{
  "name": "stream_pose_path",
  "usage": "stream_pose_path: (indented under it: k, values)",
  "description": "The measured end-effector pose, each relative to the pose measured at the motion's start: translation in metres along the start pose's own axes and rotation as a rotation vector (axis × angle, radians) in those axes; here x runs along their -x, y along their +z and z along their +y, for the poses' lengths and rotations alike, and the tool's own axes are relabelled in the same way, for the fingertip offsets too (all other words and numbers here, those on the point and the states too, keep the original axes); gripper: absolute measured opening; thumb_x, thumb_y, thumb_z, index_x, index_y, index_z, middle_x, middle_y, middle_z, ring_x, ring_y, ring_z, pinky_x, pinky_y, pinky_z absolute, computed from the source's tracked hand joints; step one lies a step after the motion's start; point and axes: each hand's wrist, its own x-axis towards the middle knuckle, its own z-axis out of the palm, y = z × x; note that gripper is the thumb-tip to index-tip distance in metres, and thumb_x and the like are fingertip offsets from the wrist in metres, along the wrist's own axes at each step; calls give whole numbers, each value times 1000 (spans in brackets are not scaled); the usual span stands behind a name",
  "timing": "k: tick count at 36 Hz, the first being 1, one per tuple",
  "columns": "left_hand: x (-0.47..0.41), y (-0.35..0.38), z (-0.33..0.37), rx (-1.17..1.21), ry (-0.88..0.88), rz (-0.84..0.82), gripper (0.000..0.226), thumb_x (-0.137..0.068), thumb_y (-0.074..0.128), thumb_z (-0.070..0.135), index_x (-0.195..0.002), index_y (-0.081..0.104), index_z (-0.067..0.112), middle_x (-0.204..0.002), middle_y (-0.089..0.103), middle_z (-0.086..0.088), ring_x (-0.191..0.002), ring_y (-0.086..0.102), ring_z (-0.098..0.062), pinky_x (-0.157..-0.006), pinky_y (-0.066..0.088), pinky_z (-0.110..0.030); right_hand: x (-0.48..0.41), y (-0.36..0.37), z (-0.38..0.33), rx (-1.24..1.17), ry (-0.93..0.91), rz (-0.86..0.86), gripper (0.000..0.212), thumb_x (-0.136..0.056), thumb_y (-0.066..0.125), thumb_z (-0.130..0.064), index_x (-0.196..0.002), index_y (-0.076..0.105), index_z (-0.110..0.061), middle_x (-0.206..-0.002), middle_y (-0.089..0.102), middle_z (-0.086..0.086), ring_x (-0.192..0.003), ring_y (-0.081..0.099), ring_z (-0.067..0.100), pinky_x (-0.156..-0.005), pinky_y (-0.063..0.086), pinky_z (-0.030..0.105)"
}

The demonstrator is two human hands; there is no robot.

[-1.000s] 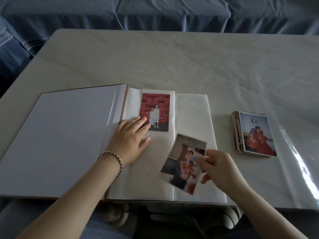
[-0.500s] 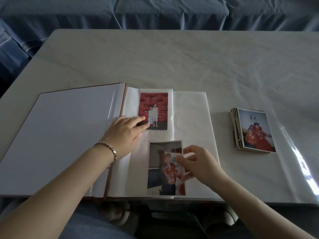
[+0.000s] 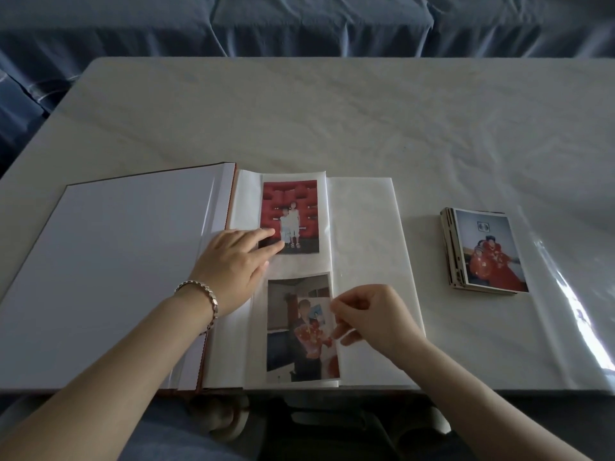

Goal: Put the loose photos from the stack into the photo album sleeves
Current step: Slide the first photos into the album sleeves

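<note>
At lower centre, our right hand pinches the right edge of the thin glossy portrait photo, which lies on the white album sleeve page. Our left hand presses flat, grip released. We judge the photo light, bendy and slippery, so hold it by the edges.

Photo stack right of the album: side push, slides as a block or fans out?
Probably fans out: the photo stack is loose prints with uneven left edges, nothing visibly binding them. Likely slides easily too, since it sits on a glossy plastic table cover. Too low to tip.
</note>
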Motion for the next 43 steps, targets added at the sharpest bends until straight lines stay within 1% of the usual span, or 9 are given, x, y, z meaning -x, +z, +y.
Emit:
stream_pose_path:
  k: [6,10,14,22,25,28,32,36,43]
  values:
    - [0,0,0,18,-30,-21,40,-82,64,0,-121,63,9,-125,59,-15,-109,58,-36,-95,42,-50,-6,15,-7,-44,61,-65,9,-89,59,-11,-82,63,-11,-64,67,-3,-55,68,10,-46,49,15]
    - [0,0,1,25,-45,-32,40,-85,61,2,-124,61,11,-129,57,-13,-113,56,-34,-97,40,-49,-7,12,-8,10,94,-23,22,-93,54,-27,-77,65,-15,-63,69,-3,-50,64,5,-41,42,12]
    - [1,0,1,37,-60,-38,40,-86,59,3,-125,60,12,-130,56,-12,-114,55,-34,-98,38,-48,-6,13,-4,97,55,29,22,-84,64,-36,-70,65,-20,-60,68,-7,-45,60,1,-45,42,11]
    - [0,1,1,43,-71,-47,39,-87,58,5,-126,60,13,-132,55,-11,-116,54,-33,-100,37,-47,-6,16,0,185,-29,91,18,-74,77,-28,-65,62,-25,-57,66,-8,-50,62,1,-47,43,9]
    - [0,1,1,45,-80,-61,39,-89,55,7,-128,57,14,-135,53,-9,-120,51,-31,-102,34,-45,-3,18,0,242,-55,121,17,-76,76,-28,-67,61,-26,-62,66,-9,-54,63,1,-49,46,9]
    - [0,1,1,41,-79,-62,39,-88,57,7,-127,58,13,-133,54,-10,-118,52,-32,-101,36,-46,-1,20,0,337,-89,149,13,-79,74,-29,-72,64,-24,-69,66,-8,-61,64,7,-56,52,14]
    - [1,1,1,38,-79,-67,40,-88,57,7,-127,58,13,-134,53,-10,-119,52,-31,-102,35,-45,1,24,0,400,-133,176,13,-81,71,-28,-72,65,-22,-67,66,-8,-60,62,7,-55,50,12]
    - [1,1,1,47,-75,-49,40,-85,60,3,-124,60,12,-131,56,-11,-115,55,-33,-98,38,-47,1,26,0,405,-145,171,12,-83,70,-25,-73,68,-18,-67,67,-5,-61,64,8,-58,53,15]
    - [1,2,0,52,-78,-54,41,-87,58,5,-127,58,13,-133,54,-9,-117,53,-31,-101,36,-45,5,26,2,461,-198,216,9,-85,67,-24,-81,70,-17,-75,65,-8,-65,59,5,-59,47,8]
